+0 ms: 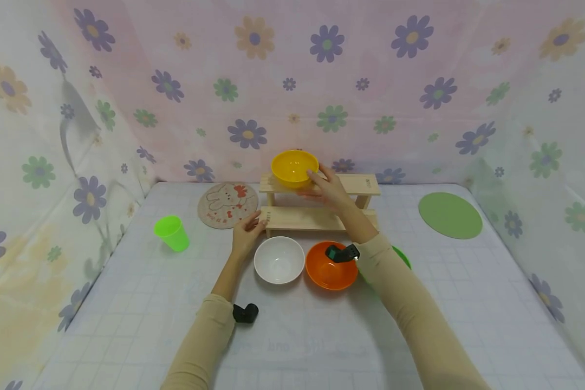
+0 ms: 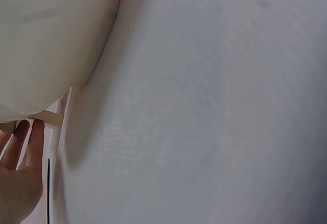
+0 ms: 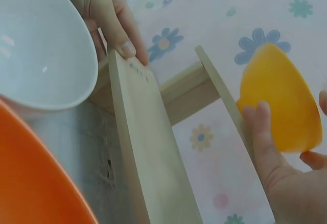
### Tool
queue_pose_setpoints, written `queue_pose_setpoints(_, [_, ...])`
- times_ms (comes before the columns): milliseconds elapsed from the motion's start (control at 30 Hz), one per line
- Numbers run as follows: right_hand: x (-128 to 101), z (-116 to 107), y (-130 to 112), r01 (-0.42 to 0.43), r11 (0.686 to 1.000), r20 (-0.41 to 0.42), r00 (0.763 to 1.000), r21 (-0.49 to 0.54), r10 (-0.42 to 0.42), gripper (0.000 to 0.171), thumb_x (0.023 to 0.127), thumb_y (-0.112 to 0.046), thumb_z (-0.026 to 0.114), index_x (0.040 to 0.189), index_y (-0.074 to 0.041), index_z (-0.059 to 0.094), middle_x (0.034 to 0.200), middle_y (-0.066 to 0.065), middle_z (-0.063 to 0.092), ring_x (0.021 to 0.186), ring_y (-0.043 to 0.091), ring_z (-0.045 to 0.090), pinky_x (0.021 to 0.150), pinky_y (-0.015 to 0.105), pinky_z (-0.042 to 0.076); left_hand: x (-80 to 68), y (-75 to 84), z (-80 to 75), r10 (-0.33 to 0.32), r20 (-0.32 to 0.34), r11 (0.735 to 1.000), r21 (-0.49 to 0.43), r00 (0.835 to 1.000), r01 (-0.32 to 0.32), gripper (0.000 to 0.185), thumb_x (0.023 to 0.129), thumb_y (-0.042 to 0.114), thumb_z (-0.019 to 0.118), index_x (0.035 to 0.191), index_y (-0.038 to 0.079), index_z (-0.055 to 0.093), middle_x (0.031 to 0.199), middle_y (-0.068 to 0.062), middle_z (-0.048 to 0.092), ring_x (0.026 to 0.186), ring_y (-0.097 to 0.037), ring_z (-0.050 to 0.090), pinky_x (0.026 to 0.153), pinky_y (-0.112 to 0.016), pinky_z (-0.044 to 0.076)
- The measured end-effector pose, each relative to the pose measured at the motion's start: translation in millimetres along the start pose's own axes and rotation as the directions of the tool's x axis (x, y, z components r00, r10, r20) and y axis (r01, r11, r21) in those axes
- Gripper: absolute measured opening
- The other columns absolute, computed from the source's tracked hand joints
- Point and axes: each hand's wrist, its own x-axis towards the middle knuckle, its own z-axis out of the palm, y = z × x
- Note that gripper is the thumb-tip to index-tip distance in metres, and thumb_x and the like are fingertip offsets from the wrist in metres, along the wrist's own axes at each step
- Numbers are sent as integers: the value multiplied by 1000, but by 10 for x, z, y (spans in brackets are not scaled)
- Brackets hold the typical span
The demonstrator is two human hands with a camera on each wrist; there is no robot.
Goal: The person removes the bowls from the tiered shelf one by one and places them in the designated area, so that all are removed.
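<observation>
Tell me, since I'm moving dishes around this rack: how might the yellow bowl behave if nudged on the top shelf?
The yellow bowl looks like thin plastic, so probably light and stiff. Its rounded sides and smooth finish suggest it may slide or rock. The wooden rack's top shelf is narrow, so it could tip off; the right hand steadies it.

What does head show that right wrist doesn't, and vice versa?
Head only: green cup, round rabbit mat, green disc, both sleeves, the whole table.
Right wrist only: close view of the left hand with its fingertips on the end of the rack's lower step, and the right hand's grip on the yellow bowl.
Both: yellow bowl on the upper step, white bowl, orange bowl, both hands.
</observation>
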Motion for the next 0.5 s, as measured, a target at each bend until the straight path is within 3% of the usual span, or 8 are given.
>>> queue_pose_setpoints(267, [-36, 102, 0, -20, 998, -81, 996, 54, 24, 60, 96, -8, 47, 150, -19, 23, 139, 24, 42, 70, 20, 69, 71, 32, 59, 0, -14, 0, 8, 7, 1000, 8, 1000, -8, 40, 88, 5, 64, 127, -3, 56, 118, -27, 60, 106, -35, 60, 79, -16, 54])
queue_pose_setpoints(500, [-179, 43, 12, -4, 1000, -16, 1000, 26, 4, 60, 97, -5, 46, 150, -22, 24, 140, 24, 40, 74, 20, 69, 85, 43, 52, -3, -27, -9, 20, 5, 1000, 15, 1000, -20, 40, 89, 7, 64, 127, -4, 56, 120, -27, 59, 107, -35, 59, 82, -19, 55])
